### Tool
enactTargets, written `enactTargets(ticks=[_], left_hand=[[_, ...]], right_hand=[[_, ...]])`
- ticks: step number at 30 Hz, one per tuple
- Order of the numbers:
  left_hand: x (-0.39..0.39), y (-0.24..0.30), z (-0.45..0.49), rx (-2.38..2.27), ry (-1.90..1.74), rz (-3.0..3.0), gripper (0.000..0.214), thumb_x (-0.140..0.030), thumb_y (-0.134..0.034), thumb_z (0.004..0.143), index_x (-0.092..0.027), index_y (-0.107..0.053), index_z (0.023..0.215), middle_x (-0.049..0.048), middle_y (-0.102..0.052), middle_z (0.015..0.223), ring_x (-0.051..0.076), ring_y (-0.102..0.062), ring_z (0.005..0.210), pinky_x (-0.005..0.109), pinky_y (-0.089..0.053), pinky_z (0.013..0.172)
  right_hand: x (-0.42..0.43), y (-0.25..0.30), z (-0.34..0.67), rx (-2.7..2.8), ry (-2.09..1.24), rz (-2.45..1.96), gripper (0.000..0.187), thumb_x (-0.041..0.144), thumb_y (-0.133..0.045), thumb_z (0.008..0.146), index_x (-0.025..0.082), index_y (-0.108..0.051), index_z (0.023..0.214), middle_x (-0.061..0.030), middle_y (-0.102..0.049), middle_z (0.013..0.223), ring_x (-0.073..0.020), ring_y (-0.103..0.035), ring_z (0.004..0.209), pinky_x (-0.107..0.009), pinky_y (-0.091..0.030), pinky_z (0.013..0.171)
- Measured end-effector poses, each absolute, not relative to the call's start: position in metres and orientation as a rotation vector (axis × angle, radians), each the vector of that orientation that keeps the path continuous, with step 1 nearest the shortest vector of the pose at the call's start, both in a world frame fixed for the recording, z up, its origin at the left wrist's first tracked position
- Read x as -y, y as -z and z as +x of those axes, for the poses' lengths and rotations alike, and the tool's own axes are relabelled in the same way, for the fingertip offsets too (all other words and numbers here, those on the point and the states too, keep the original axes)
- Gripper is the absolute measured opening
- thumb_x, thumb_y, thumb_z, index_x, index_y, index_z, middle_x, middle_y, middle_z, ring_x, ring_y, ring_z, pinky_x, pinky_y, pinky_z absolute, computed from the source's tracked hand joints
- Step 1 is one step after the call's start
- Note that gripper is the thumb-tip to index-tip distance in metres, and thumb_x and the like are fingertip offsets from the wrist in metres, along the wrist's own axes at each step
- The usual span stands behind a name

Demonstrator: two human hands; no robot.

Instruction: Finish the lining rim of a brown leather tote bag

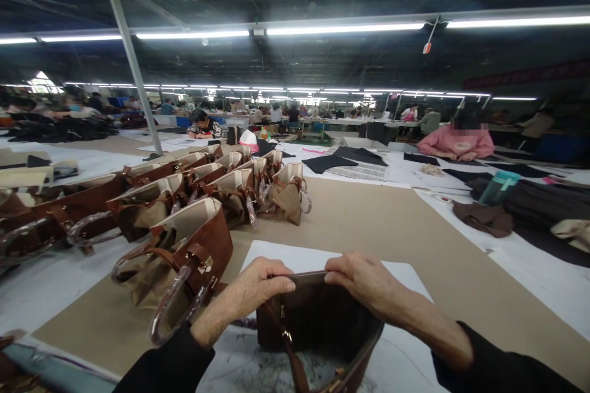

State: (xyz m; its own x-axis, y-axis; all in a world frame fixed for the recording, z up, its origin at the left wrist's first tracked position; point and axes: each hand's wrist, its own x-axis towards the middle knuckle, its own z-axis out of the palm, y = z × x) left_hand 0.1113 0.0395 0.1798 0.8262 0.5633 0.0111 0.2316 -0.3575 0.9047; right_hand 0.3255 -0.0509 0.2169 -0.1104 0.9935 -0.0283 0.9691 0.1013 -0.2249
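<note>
Fingers [278, 284] pinch a brown bag [318, 316] on a cardboard-covered workshop table [369, 221].

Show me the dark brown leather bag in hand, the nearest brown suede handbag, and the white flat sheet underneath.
dark brown leather bag [318, 313]: head view, panel below the hands.
brown suede handbag [212, 241]: head view, brown side panel.
white flat sheet [295, 256]: head view, bare far strip.

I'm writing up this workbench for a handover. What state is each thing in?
dark bag, upright, mouth open.
left hand, fingers shut on the dark bag's top edge.
right hand, fingers shut on the same edge.
nearest brown bag, handles wrapped in clear plastic.
row of bags, upright, mouths open.
white sheet, flat under the dark bag.
black cloth, lying flat.
ceiling lights, on.
</note>
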Motion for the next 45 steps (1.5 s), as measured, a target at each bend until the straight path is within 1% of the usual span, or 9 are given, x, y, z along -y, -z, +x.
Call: enactTargets(ticks=[4, 7, 16, 21, 27, 35, 40, 43, 45], left_hand=[[-0.037, -0.176, 0.112, -0.634, -0.438, 1.993, 0.026, -0.033, -0.052, 0.078, -0.013, -0.068, 0.077, 0.0001, -0.057, 0.072, 0.013, -0.050, 0.069, 0.020, -0.036, 0.062], [-0.035, -0.174, 0.113, -0.659, -0.463, 2.010, 0.026, -0.032, -0.052, 0.078, -0.013, -0.069, 0.078, 0.0009, -0.059, 0.073, 0.014, -0.051, 0.071, 0.021, -0.037, 0.064], [-0.036, -0.170, 0.116, -0.660, -0.500, 1.971, 0.025, -0.031, -0.053, 0.077, -0.012, -0.068, 0.074, 0.0014, -0.058, 0.071, 0.014, -0.051, 0.069, 0.021, -0.037, 0.063], [-0.034, -0.173, 0.114, -0.657, -0.505, 2.018, 0.026, -0.031, -0.051, 0.079, -0.013, -0.070, 0.078, 0.0021, -0.061, 0.073, 0.015, -0.052, 0.071, 0.022, -0.037, 0.066], [-0.026, -0.175, 0.092, -0.780, -0.534, 2.003, 0.030, -0.036, -0.049, 0.079, -0.014, -0.068, 0.075, 0.0012, -0.060, 0.070, 0.016, -0.051, 0.071, 0.022, -0.038, 0.066], [-0.019, -0.168, 0.089, -0.881, -0.590, 1.992, 0.032, -0.034, -0.044, 0.080, -0.014, -0.064, 0.065, -0.0022, -0.048, 0.055, 0.013, -0.043, 0.057, 0.021, -0.032, 0.055], [-0.016, -0.171, 0.090, -0.924, -0.650, 2.043, 0.032, -0.033, -0.044, 0.080, -0.015, -0.057, 0.058, -0.0033, -0.037, 0.053, 0.011, -0.037, 0.055, 0.021, -0.028, 0.052], [-0.014, -0.175, 0.090, -0.907, -0.632, 2.061, 0.031, -0.033, -0.043, 0.080, -0.015, -0.053, 0.055, -0.0032, -0.036, 0.053, 0.011, -0.036, 0.055, 0.020, -0.027, 0.051], [-0.014, -0.176, 0.089, -0.892, -0.614, 2.058, 0.031, -0.033, -0.043, 0.080, -0.015, -0.052, 0.056, -0.0031, -0.037, 0.053, 0.011, -0.037, 0.055, 0.020, -0.028, 0.051]], right_hand=[[0.046, -0.217, 0.315, 2.379, -0.176, -1.972, 0.020, 0.028, -0.047, 0.087, 0.019, -0.061, 0.077, -0.0028, -0.063, 0.069, -0.0155, -0.056, 0.064, -0.023, -0.030, 0.055], [0.045, -0.216, 0.311, 2.414, -0.151, -1.925, 0.019, 0.026, -0.048, 0.087, 0.019, -0.061, 0.075, -0.0027, -0.064, 0.069, -0.0150, -0.056, 0.065, -0.023, -0.030, 0.056], [0.040, -0.215, 0.308, 2.296, -0.266, -1.899, 0.023, 0.024, -0.050, 0.085, 0.018, -0.060, 0.065, 0.0018, -0.054, 0.057, -0.0110, -0.047, 0.056, -0.021, -0.027, 0.054], [0.035, -0.218, 0.291, 2.266, -0.488, -1.732, 0.026, 0.024, -0.047, 0.086, 0.018, -0.059, 0.064, 0.0045, -0.049, 0.055, -0.0093, -0.042, 0.053, -0.019, -0.028, 0.053], [0.032, -0.213, 0.287, 2.274, -0.443, -1.750, 0.025, 0.024, -0.049, 0.085, 0.018, -0.058, 0.063, 0.0050, -0.048, 0.054, -0.0092, -0.041, 0.051, -0.020, -0.027, 0.052], [0.027, -0.209, 0.276, 2.406, -0.330, -1.702, 0.028, 0.027, -0.044, 0.089, 0.018, -0.057, 0.066, 0.0026, -0.053, 0.056, -0.0100, -0.045, 0.052, -0.020, -0.029, 0.052], [0.022, -0.204, 0.258, 2.553, -0.220, -1.708, 0.018, 0.018, -0.045, 0.084, 0.017, -0.057, 0.071, -0.0015, -0.061, 0.063, -0.0132, -0.052, 0.056, -0.022, -0.030, 0.053], [0.021, -0.201, 0.254, 2.554, -0.156, -1.769, 0.013, 0.013, -0.048, 0.080, 0.017, -0.057, 0.072, -0.0019, -0.061, 0.063, -0.0145, -0.052, 0.056, -0.024, -0.029, 0.053], [0.022, -0.202, 0.260, 2.567, -0.175, -1.753, 0.015, 0.015, -0.045, 0.083, 0.018, -0.058, 0.075, -0.0023, -0.062, 0.066, -0.0151, -0.053, 0.058, -0.025, -0.030, 0.055]])
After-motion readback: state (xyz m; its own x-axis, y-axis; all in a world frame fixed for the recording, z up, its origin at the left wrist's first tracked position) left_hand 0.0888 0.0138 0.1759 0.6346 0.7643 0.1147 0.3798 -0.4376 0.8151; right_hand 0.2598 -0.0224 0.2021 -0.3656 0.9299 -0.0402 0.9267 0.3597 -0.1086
